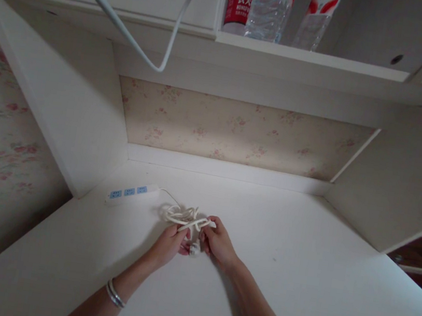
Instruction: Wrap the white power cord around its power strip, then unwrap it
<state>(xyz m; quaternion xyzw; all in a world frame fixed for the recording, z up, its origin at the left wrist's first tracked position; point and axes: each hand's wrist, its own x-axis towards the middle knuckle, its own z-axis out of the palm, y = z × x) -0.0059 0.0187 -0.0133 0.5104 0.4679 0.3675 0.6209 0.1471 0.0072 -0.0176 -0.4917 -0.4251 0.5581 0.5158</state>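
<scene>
With the power strip point(128, 192) taken as the landmark, a white cord point(175, 215) is seen to be led from its right-hand end and gathered into loose, crossing loops to its right, a little nearer the viewer. The step in hand is judged to be the arranging of these loops with both hands — whether they are being wound up or teased apart cannot be told. For the next move, a steady pinch seems to be called for, with the crossing strands kept in order so that none is snagged; if the cord were pulled hard, the strip might be dragged along.

On their near side, to the right of the strip, the loops are gripped by the left hand point(167, 246). Farther to the strip's right, the other end of the bundle is pinched by the closed fingers of the right hand point(220, 244). Between the hands, a pale plug point(194, 249) is shown beside the left fingertips (by which hand it is held, if by either, cannot be made out). The strip is touched by neither hand — its sockets are turned upward on the white desk point(280, 283).
</scene>
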